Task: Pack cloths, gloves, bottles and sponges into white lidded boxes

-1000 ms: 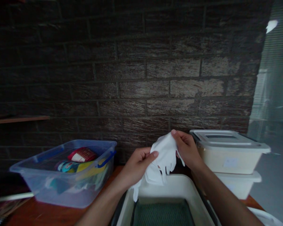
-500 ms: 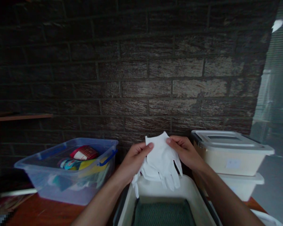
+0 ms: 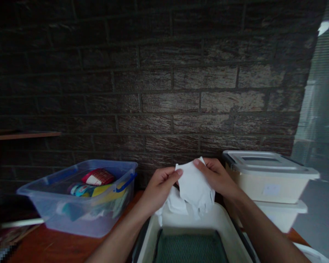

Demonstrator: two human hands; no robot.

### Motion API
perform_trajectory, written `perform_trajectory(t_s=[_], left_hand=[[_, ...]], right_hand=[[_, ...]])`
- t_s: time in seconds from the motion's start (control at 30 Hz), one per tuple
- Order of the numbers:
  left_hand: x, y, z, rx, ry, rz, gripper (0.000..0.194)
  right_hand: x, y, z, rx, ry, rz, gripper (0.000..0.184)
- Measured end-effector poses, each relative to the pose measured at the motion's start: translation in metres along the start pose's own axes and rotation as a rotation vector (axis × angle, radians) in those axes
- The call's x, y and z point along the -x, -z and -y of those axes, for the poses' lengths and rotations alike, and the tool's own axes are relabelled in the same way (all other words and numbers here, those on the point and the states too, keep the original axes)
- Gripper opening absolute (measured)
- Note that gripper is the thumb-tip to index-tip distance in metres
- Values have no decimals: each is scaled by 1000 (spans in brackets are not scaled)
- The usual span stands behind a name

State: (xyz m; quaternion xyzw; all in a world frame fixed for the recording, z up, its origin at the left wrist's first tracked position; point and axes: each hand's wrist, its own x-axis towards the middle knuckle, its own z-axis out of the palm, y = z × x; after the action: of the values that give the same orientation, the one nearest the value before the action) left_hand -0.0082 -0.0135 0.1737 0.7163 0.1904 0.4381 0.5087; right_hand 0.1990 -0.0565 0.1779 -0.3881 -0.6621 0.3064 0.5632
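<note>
Both of my hands hold white cloth gloves up in front of me, above the far end of a white bin. My left hand pinches the cuff edge of one glove between thumb and fingers, and a second glove hangs bunched below it. My right hand grips the other side of the same cuff. The glove's fingers dangle down toward the bin. A dark green mesh lies inside the bin.
A clear blue-handled tub with colourful packets stands at the left on the reddish wooden table. Two stacked cream lidded boxes stand at the right. A dark brick wall is close behind.
The glove has been lowered a little and its cuff drawn between both hands. Its fingers now hang lower, against the bin's far rim.
</note>
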Motion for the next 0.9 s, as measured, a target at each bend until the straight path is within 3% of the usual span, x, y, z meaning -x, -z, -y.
perform_trajectory(t_s=[0.1,0.27,0.47,0.6,0.9], left_hand=[[2,4,-4,-7,19,-33,43],[3,7,-9,-24,35,-67,46],[0,-1,2,81,35,41,32],[-2,-3,8,21,-11,-9,38],[-5,1,1,1,-20,-94,40]], right_hand=[[1,5,5,13,-1,-82,48],[2,10,8,-11,-12,-93,49],[2,-1,3,51,-13,29,51],[2,-7,0,57,21,65,48],[0,7,8,60,21,-176,49]])
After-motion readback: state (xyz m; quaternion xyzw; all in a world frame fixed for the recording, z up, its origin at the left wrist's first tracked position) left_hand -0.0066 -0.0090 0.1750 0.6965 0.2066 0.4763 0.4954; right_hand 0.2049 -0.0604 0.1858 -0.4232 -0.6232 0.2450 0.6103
